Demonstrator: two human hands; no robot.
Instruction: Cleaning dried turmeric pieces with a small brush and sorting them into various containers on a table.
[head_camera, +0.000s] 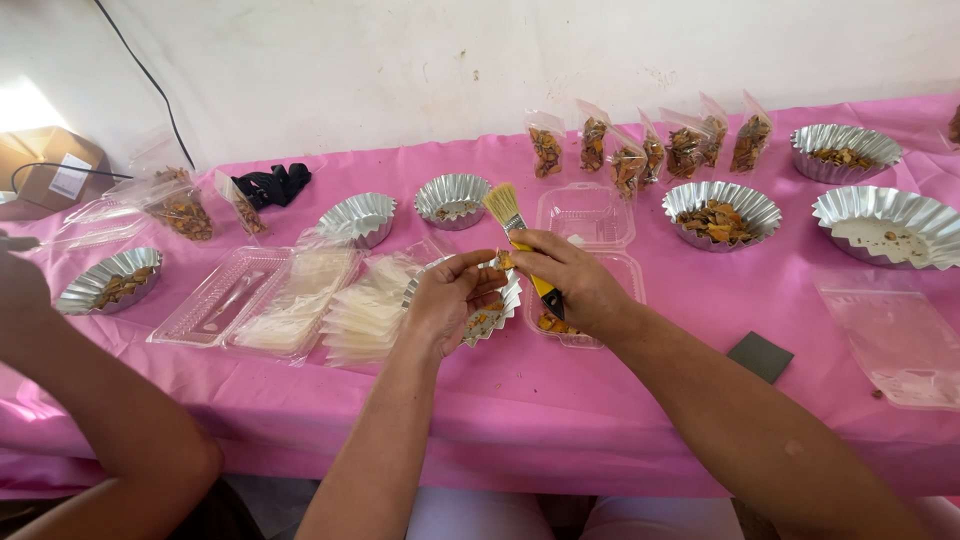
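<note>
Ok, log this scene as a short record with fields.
Surface: table with pink cloth
Left hand: holds a fluted foil cup, tilted
Right hand: grips a yellow-handled brush, bristles up
Under the hands: clear plastic box, open, with brown pieces
Back row: small clear bags of brown pieces, upright
Left: stack of empty clear bags
Far left: another person's arm

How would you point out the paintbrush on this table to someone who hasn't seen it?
Start at the pink tablecloth and find the two hands meeting at its middle. The paintbrush sits in the right hand, its pale bristles pointing up and away. It is the only tool with a yellow handle among silver fluted tins.
</note>
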